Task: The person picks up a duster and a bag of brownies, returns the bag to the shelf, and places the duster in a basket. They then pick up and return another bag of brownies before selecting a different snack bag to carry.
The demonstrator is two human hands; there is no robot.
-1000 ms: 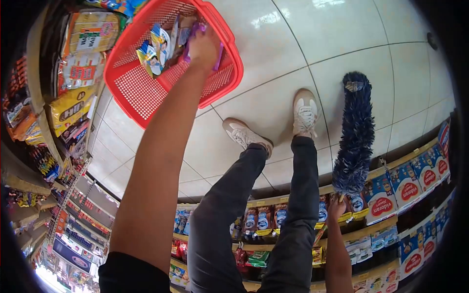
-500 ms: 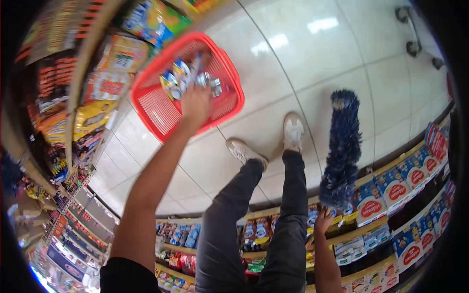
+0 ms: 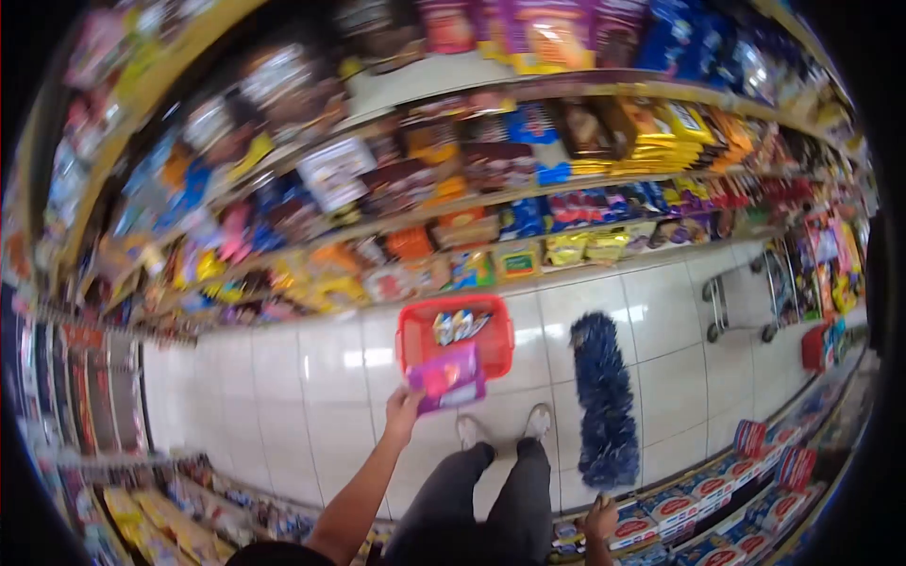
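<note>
My left hand (image 3: 404, 407) grips a purple packet (image 3: 447, 379) by its left edge, fingers closed on it. The packet hangs above the near side of a red plastic basket (image 3: 406, 335) on the floor and hides part of it. Inside the basket lie several small blue, white and yellow packets (image 3: 460, 326). Off to the right, my right hand (image 3: 601, 519) is closed round the lower end of a dark blue fluffy duster (image 3: 604, 406), which points up and away from me.
Shelves of snack packets (image 3: 472, 226) run along the far side of the aisle. A wheeled metal cart (image 3: 750, 297) stands at the right on the tiled floor (image 3: 321, 396). Near my legs, low shelves hold boxed goods (image 3: 675, 505). My shoes (image 3: 538, 422) are just below the basket.
My left hand has come out of the basket and now holds a purple packet. The view has swung up to the far shelves. My right hand keeps the duster.
</note>
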